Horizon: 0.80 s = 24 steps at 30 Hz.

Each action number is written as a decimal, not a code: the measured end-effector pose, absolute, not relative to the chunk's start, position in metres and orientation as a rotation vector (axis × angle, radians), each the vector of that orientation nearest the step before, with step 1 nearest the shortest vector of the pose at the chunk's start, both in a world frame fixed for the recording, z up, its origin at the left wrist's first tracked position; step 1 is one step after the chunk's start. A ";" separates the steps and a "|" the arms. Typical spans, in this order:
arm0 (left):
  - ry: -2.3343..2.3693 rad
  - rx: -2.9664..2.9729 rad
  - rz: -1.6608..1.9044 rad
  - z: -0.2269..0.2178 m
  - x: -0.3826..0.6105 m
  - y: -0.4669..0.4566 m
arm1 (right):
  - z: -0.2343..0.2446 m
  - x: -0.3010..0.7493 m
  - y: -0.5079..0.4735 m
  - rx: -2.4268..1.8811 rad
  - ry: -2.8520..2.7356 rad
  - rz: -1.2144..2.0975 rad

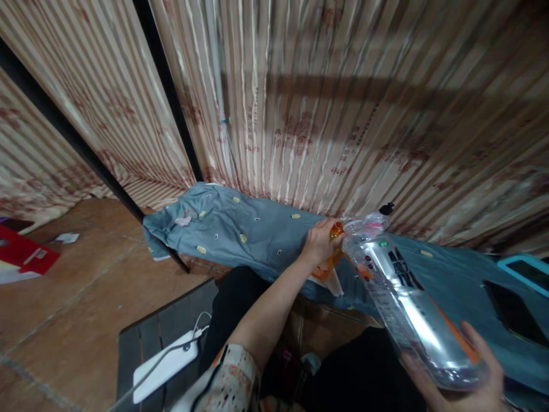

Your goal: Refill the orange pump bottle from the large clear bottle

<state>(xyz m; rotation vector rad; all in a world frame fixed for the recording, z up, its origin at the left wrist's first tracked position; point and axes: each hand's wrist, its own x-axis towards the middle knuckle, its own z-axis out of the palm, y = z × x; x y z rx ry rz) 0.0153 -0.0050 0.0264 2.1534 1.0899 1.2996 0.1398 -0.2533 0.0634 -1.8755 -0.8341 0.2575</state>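
My left hand (318, 243) is closed around the upper part of a translucent orange bottle (329, 266), whose neck shows beside my fingers. To the right, my right hand (457, 369) grips the base of a large clear plastic bottle (397, 286) with a silver and orange label. This bottle leans, its black-capped top (386, 209) pointing away from me. Its shoulder comes close to the orange bottle's neck; whether they touch, I cannot tell. A white piece of paper or cloth (333, 284) lies under the orange bottle, at the edge of the grey-blue cloth (257, 223).
A dark phone (514, 312) and a blue-framed device (525, 272) lie at right on the cloth-covered surface. A white power bank (165, 366) with a cable rests on a dark slatted stool (148, 323). Black poles (167, 80) and a striped curtain (295, 103) stand behind.
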 end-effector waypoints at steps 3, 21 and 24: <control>1.104 2.135 1.317 0.027 0.015 -0.005 | 0.057 0.145 -0.253 -1.856 -0.820 0.271; 1.114 2.134 1.338 0.030 0.013 -0.006 | 0.052 0.157 -0.247 -1.715 -0.937 0.243; 1.125 2.118 1.342 0.030 0.014 -0.007 | 0.054 0.162 -0.247 -1.723 -0.970 0.229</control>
